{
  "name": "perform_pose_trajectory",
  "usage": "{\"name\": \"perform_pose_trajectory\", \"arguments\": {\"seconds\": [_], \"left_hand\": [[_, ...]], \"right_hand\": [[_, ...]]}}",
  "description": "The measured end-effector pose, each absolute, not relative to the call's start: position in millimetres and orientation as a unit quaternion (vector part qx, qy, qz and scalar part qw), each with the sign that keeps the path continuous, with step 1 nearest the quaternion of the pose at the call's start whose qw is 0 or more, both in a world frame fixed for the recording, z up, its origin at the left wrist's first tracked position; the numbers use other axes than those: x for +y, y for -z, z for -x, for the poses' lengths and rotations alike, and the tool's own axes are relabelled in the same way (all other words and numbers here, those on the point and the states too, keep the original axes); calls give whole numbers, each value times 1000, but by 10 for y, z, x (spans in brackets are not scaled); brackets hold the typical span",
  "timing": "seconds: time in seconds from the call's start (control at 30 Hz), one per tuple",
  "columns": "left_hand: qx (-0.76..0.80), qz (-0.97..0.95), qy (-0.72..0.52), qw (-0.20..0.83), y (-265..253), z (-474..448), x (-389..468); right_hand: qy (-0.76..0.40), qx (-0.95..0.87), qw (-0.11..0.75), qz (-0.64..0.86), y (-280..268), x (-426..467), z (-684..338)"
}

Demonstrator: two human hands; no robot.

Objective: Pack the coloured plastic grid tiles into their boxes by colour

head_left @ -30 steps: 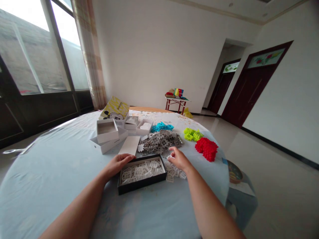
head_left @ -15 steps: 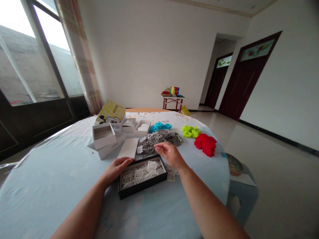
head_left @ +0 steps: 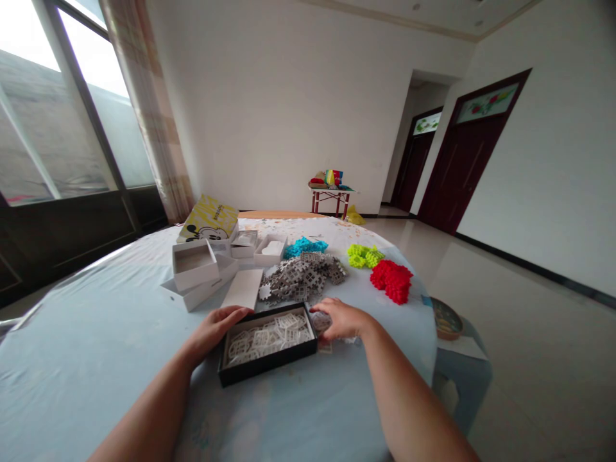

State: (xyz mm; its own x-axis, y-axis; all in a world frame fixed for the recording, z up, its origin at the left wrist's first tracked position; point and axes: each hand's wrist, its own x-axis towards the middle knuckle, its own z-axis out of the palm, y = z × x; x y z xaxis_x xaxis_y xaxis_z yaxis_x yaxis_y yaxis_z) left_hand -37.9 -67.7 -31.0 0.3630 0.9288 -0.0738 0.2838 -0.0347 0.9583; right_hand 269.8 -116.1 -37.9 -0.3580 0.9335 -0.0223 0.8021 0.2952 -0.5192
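A shallow black box (head_left: 269,368) with a light inner lining sits on the table before me. Inside it lie many white lattice-like plastic pieces (head_left: 269,339). My left hand (head_left: 217,327) holds the box at its far left corner, fingers along the rim. Beside the right end of the box, my right hand (head_left: 341,318) reaches down with fingers apart over loose white pieces (head_left: 325,347), which it partly hides. Just behind the box is a heap of grey interlocking pieces (head_left: 301,276). A flat white lid or box (head_left: 243,290) lies behind my left hand.
Open white boxes (head_left: 195,264) and a yellow cartoon-printed box (head_left: 209,221) stand at the back left. Blue (head_left: 305,247), lime green (head_left: 364,255) and red piles (head_left: 392,280) lie farther back and right. A stool (head_left: 464,366) holding a round basket (head_left: 446,319) stands beyond the table's right edge.
My right hand has come down from above the box's far right corner to the loose white pieces at its right, its fingers spreading. My left hand has stayed at the box; the view shifted slightly.
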Motion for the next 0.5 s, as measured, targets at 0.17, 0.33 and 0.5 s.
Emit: {"name": "perform_pose_trajectory", "arguments": {"seconds": [0.17, 0.33, 0.5], "left_hand": [[467, -643, -320, 515, 314, 392, -671], [467, -643, -320, 515, 298, 386, -691], [466, -648, -324, 509, 293, 388, -700]], "right_hand": [[-191, -813, 68, 546, 336, -1191, -2663], [-178, -818, 61, 544, 314, -1212, -2635], [-207, -807, 98, 544, 344, -1179, -2665]]}}
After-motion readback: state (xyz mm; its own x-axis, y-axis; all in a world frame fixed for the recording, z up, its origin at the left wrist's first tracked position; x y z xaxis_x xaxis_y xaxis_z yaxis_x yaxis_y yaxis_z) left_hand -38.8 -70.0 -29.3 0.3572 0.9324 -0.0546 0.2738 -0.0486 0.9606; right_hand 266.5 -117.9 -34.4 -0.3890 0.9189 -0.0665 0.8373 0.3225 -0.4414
